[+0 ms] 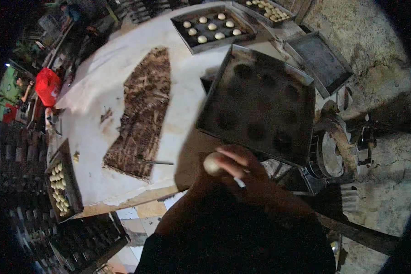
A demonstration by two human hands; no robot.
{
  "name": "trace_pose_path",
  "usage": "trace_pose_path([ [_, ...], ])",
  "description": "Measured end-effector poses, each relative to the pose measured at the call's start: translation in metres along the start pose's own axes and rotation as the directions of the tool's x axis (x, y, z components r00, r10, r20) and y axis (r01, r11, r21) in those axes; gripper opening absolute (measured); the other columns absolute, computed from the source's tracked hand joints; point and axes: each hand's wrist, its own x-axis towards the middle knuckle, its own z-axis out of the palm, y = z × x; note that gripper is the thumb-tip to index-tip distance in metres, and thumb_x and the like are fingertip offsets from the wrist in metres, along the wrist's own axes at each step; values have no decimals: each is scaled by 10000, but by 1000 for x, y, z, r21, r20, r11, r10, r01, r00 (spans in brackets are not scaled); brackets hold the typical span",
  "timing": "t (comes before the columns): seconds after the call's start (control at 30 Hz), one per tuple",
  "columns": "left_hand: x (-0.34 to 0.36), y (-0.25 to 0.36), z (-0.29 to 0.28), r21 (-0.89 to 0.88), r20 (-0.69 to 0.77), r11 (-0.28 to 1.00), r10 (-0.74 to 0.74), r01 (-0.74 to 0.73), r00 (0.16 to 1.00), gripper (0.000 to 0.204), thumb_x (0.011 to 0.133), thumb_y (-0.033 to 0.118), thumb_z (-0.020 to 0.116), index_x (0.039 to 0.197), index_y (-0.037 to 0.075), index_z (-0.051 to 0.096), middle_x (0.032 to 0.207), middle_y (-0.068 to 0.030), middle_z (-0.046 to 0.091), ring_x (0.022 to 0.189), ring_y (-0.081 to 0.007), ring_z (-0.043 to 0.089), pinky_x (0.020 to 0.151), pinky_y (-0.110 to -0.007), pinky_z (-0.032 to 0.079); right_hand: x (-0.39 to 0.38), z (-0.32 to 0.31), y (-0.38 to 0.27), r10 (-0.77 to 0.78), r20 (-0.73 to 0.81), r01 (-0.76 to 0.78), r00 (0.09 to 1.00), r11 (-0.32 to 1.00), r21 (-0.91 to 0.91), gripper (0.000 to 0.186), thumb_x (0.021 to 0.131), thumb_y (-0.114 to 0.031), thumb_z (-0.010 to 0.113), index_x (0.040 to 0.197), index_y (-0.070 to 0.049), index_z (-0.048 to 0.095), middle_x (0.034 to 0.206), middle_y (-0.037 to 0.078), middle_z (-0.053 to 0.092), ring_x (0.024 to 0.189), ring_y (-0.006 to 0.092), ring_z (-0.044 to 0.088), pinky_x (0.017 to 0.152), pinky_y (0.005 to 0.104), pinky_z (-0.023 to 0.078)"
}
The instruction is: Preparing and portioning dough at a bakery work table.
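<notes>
A hand [235,166] near the table's near edge curls its fingers around a pale dough ball [212,163], just before a dark empty baking tray [260,102] bearing only round marks. Which hand it is I cannot tell. Filled trays sit far [212,27] and near left [61,185], so filling looks partway done; a red bag [47,86] hangs far left.

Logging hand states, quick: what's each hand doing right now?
One hand: closed around a pale dough ball beside the empty dark baking tray; which hand it is cannot be told.
Other hand: not in view.
</notes>
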Motion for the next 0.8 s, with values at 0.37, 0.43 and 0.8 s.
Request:
trace_pose_path([
  [0.37,34,21,-79,-109,227,896,-400,431,888,490,752,127,758,1177,39,530,940,-46,577,852,-153,553,804,-340,490,49,55,182,178,-19,-177,984,983,52,236,925,-155,500,1125,-54,574,1113,167,595,1034,327,575,917,433,442],
  [0.43,25,15,-130,-370,54,849,-386,377,921,427,766,61,727,1147,39,537,905,-18,553,808,-132,536,805,-314,485,67,78,199,192,273,-70,943,913,-402,210,921,-203,520,1024,-25,559,993,151,567,872,260,561,768,357,458],
  [0.8,-129,-95,-439,256,-706,864,-138,432,694,203,773,100,725,897,-17,614,636,-22,510,566,-101,444,518,-260,370,29,89,184,-249,154,-35,956,424,905,201,916,-193,521,1015,-25,570,982,139,565,885,257,548,793,365,448],
])
